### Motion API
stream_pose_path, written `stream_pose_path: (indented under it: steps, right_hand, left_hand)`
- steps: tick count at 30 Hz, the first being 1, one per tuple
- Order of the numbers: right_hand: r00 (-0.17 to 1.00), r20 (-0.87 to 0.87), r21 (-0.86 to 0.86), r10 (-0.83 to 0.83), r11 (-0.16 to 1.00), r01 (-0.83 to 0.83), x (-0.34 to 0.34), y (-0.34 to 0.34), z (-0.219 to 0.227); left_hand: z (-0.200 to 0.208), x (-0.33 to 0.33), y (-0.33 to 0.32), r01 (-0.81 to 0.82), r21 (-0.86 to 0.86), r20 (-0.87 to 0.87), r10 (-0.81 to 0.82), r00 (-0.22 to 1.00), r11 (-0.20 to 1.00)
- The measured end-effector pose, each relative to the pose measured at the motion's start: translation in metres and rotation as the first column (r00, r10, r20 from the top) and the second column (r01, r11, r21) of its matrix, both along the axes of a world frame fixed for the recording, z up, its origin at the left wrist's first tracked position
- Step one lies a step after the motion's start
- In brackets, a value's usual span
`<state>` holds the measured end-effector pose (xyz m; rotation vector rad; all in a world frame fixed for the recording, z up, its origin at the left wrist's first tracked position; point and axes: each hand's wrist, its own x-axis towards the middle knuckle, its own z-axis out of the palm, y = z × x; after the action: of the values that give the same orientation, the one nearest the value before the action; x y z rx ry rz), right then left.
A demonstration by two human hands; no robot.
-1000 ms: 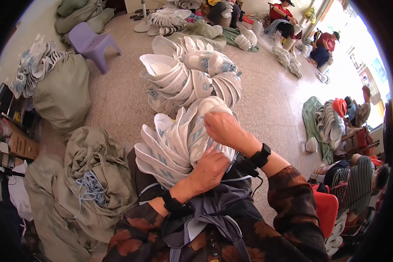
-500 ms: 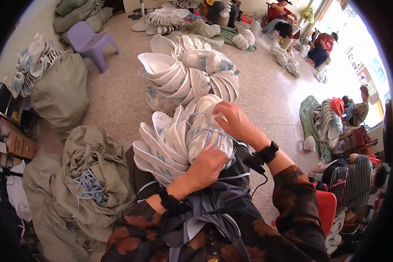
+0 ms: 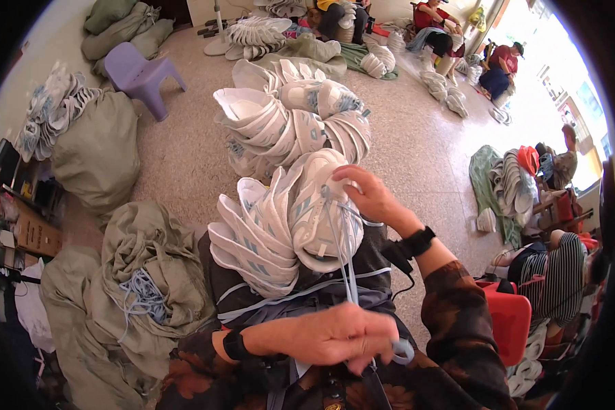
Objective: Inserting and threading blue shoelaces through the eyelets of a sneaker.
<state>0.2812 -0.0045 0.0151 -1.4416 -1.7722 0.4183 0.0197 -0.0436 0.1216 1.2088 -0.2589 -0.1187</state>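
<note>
On my lap rests a white and grey shoe upper [image 3: 316,225] with pale blue trim, beside a nested stack of similar uppers [image 3: 256,236]. My right hand [image 3: 376,197] is closed at the upper's lace holes, its fingertips pinching the edge there. Low down by my body, my left hand [image 3: 342,335] grips pale blue shoelaces [image 3: 349,277], slightly blurred. The laces run taut from the lace holes down to it, and a loop shows beyond its fingers.
A curved row of stacked uppers [image 3: 287,126] sits on the floor ahead. To my left, a bundle of blue laces [image 3: 143,294] lies on a drab cloth sack [image 3: 164,239]. A purple chair [image 3: 140,75] stands far left; a red stool [image 3: 509,321] is at right. Other people sit farther off.
My left hand has pulled from the upper down toward my body, drawing the laces straight. My right hand has stayed near the lace holes, with its fingers now closed there.
</note>
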Motion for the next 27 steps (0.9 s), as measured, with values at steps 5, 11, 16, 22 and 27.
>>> stream_pose_path:
  steps: [5,11,16,22,27]
  right_hand:
    - [0.86,-0.508,-0.478,-0.055,0.848,-0.228,-0.021,-0.061,0.09]
    - [0.956,-0.274,-0.664,0.107,0.698,-0.268,-0.029,-0.127,0.089]
    - [0.847,-0.461,-0.584,-0.265,0.809,-0.065,0.015,-0.163,0.109]
    - [0.904,0.063,-0.583,-0.424,0.719,0.378,0.057,-0.153,0.085]
    - [0.982,0.034,-0.217,-0.184,0.958,0.187,0.0,-0.075,0.06]
  left_hand:
    - [-0.048,0.011,0.012,-0.6,0.743,0.394,0.53,0.751,0.298]
    - [-0.066,0.032,0.013,-0.557,0.808,0.407,0.499,0.765,0.194]
    - [-0.09,0.045,0.021,-0.584,0.725,0.348,0.537,0.768,0.366]
    - [-0.114,0.051,0.034,-0.697,0.652,0.494,0.53,0.689,0.299]
    - [-0.115,0.052,0.033,-0.692,0.663,0.504,0.513,0.695,0.286]
